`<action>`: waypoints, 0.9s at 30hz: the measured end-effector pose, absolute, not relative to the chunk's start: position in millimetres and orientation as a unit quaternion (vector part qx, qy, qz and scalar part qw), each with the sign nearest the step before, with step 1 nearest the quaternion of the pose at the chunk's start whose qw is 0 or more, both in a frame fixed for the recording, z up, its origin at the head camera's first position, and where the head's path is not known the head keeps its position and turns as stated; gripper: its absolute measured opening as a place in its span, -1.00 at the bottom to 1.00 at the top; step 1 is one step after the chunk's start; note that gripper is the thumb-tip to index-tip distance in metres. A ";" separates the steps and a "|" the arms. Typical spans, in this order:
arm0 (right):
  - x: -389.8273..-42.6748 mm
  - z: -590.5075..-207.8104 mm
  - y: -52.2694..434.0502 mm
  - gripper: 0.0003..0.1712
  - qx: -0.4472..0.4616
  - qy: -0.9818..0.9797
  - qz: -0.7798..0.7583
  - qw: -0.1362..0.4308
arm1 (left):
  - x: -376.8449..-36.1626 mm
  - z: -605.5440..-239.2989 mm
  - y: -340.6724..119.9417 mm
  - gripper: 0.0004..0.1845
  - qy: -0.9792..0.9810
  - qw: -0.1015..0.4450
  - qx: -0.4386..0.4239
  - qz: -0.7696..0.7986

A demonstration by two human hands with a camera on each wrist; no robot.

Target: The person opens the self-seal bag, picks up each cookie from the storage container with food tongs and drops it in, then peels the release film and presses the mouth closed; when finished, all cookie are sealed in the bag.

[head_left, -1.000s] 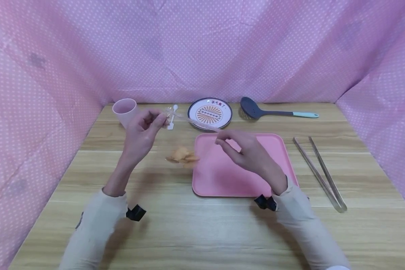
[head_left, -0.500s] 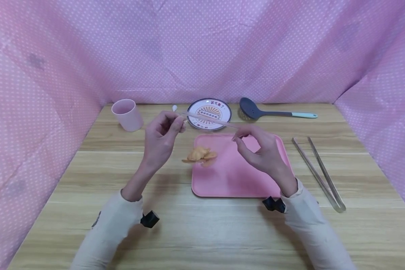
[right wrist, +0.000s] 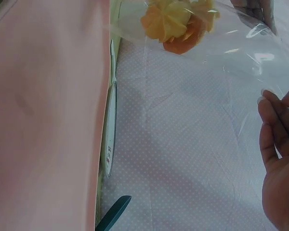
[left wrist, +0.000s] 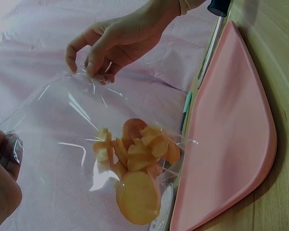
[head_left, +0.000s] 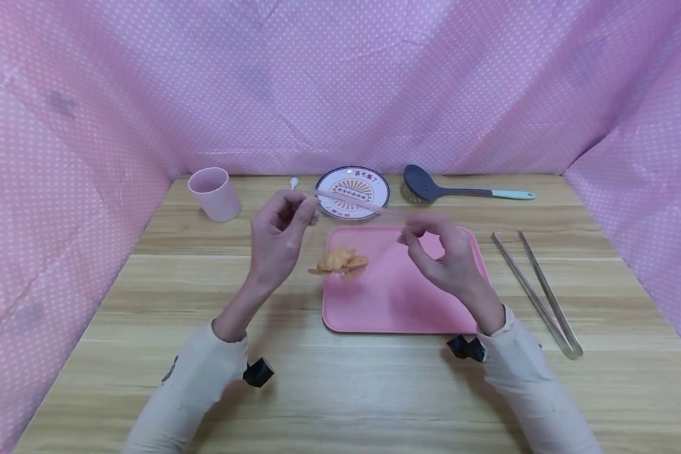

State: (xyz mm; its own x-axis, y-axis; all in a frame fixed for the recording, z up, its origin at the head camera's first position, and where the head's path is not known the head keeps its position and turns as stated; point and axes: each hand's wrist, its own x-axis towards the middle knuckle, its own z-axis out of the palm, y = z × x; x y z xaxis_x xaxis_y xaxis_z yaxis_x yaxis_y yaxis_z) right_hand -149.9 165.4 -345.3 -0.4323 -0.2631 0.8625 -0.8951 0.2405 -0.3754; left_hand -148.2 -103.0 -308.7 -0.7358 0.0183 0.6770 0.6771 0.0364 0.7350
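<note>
A clear plastic bag [head_left: 356, 203] with orange chips [head_left: 340, 260] in its bottom hangs between both hands. My left hand [head_left: 302, 213] pinches the bag's left top corner. My right hand [head_left: 411, 234] pinches the right top corner. The chips hang just above the left edge of the pink tray [head_left: 408, 296]. In the left wrist view the chips [left wrist: 135, 163] sag in the bag [left wrist: 62, 144], with the right hand [left wrist: 92, 67] pinching the film beyond and the tray [left wrist: 231, 120] alongside. The right wrist view shows the chips [right wrist: 176, 21], the stretched bag [right wrist: 221, 96] and right fingers [right wrist: 279, 144].
On the wooden table's far side stand a pink cup [head_left: 214, 192], a small white spoon [head_left: 293, 183], a patterned plate [head_left: 353, 189] and a dark slotted spoon [head_left: 459, 188]. Metal tongs [head_left: 539, 296] lie right of the tray. Pink dotted cloth walls three sides.
Both hands have carried the bag to the right; the chips went from above the bare table to the tray's left edge. The last half second shows only a slight shift.
</note>
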 end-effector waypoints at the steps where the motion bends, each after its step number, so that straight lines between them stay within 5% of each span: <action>1: -150.3 -345.9 165.3 -0.75 0.409 -0.705 0.468 0.341 | -148.2 -308.8 -102.8 -0.93 -0.671 0.257 -0.258 -0.645; 8: -150.8 -348.9 166.6 -0.51 0.411 -0.675 0.531 0.304 | -147.4 -307.9 -101.5 -0.91 -0.669 0.269 -0.257 -0.643; 27: -149.9 -343.4 169.2 -0.58 0.350 -0.744 0.458 0.337 | -141.8 -310.0 -86.8 -0.92 -0.652 0.279 -0.290 -0.643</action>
